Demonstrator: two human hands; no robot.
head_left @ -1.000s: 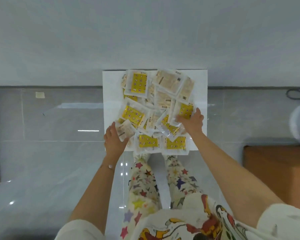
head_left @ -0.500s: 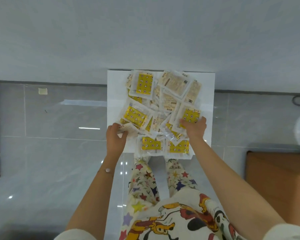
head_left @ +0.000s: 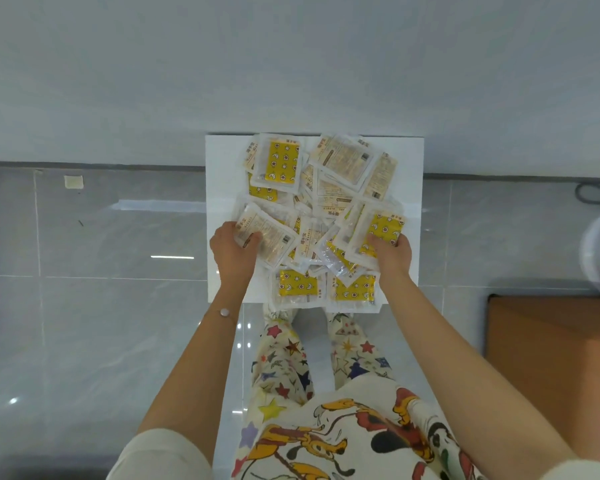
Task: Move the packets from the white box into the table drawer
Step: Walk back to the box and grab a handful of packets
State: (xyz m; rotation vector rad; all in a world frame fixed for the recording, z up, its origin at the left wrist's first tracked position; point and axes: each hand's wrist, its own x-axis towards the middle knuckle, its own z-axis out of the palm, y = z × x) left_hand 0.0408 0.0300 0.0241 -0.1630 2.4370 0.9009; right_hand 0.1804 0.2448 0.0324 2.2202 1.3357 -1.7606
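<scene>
Left hand (head_left: 231, 252) pinches a beige packet (head_left: 267, 237) at the heap's near-left edge, thumb on top, fingers hidden beneath; right hand (head_left: 392, 254) pinches a yellow packet (head_left: 383, 230) at near-right the same way; can't tell whether either also grips the white box (head_left: 222, 168). Packets (head_left: 326, 202) lie piled loose in the box, a few overhanging its near rim; no drawer in view, tho a brown table (head_left: 551, 358) shows at right. Judgement: film looks slippery, so gather several per hand, squeeze flat, lift slow & level; the overhanging ones will likely slide off.
</scene>
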